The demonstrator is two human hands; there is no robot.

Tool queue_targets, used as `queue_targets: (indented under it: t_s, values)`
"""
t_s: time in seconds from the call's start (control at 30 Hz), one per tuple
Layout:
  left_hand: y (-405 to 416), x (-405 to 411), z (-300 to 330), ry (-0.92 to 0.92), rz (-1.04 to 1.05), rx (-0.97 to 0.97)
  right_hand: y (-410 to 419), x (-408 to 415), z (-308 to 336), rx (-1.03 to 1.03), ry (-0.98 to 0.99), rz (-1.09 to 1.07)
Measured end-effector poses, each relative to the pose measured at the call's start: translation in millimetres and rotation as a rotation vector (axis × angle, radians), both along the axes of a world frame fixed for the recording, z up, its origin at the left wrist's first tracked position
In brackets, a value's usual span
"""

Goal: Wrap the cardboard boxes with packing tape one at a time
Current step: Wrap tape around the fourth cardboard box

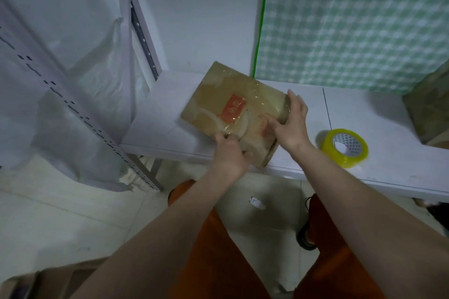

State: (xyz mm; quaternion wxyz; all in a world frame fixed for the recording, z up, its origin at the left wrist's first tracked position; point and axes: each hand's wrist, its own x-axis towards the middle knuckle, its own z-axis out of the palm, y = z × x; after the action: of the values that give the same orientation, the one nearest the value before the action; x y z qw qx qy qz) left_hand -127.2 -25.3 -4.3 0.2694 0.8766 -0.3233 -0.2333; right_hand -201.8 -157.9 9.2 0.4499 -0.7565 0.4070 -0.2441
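A flat cardboard box (228,102) with a red label lies on the white table (364,114), glossy with clear tape over its top. My left hand (230,153) grips the box's near corner at the table's front edge. My right hand (291,124) holds the box's right end, fingers wrapped over the edge and thumb on the top face. A roll of yellowish clear packing tape (345,148) lies flat on the table just right of my right wrist, touched by neither hand.
Another cardboard box (430,109) stands at the table's far right. A green checked curtain (352,22) hangs behind the table. A metal shelf frame (143,31) covered in plastic sheeting stands to the left. A cardboard box (48,279) sits on the floor at bottom left.
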Motion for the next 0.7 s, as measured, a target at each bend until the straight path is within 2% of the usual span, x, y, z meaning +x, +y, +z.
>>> queue_targets:
  t_s: [0.1,0.23,0.43,0.57,0.7]
  values:
    - [3.8,1.5,-9.1,-0.166,-0.043,-0.03,-9.8,9.9,0.8,0.069,0.01,0.016]
    - [10.2,26.7,-11.2,-0.282,-0.101,-0.053,-10.0,8.4,-5.2,0.051,-0.019,0.006]
    - [7.3,40.8,-14.4,-0.247,-0.104,-0.108,-15.0,9.1,-10.4,0.017,0.056,-0.009]
    - [9.0,40.0,-18.8,-0.227,-0.035,-0.233,-11.8,5.3,-20.7,0.041,0.045,0.032]
    - [7.8,25.0,-4.7,-0.226,0.066,-0.433,-7.2,12.0,-21.0,-0.032,0.048,0.097]
